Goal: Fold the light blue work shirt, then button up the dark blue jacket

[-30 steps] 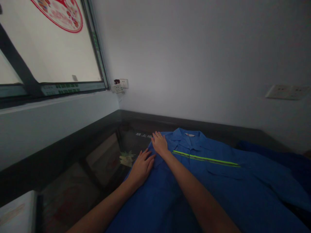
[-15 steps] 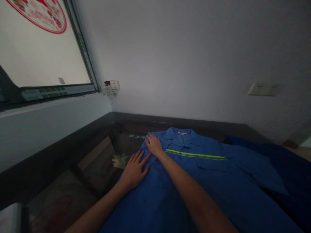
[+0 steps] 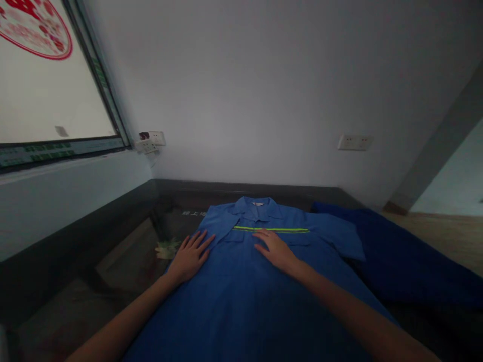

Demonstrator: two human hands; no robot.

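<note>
A blue short-sleeved work shirt [image 3: 241,281] lies spread on the dark table, its collar toward the wall and a yellow-green stripe across the chest. The sleeve on the left is folded inward over the shirt front, while the one on the right stretches outward. Fingers spread, my left hand [image 3: 190,256] rests flat on the shirt's left edge, just below the folded sleeve. My right hand [image 3: 277,251] is over the middle of the chest, fingertips at the stripe, its fingers extended and holding nothing.
A darker blue garment [image 3: 392,251] lies on the right, partly under the shirt's right sleeve. The glossy dark table [image 3: 116,251] has a raised rim along the wall. Wall sockets [image 3: 354,143] are behind it, and a window [image 3: 53,100] is at the left.
My right hand has moved from the folded left sleeve rightward to the middle of the chest. My left hand stays on the shirt's left edge. The camera view has turned to the right.
</note>
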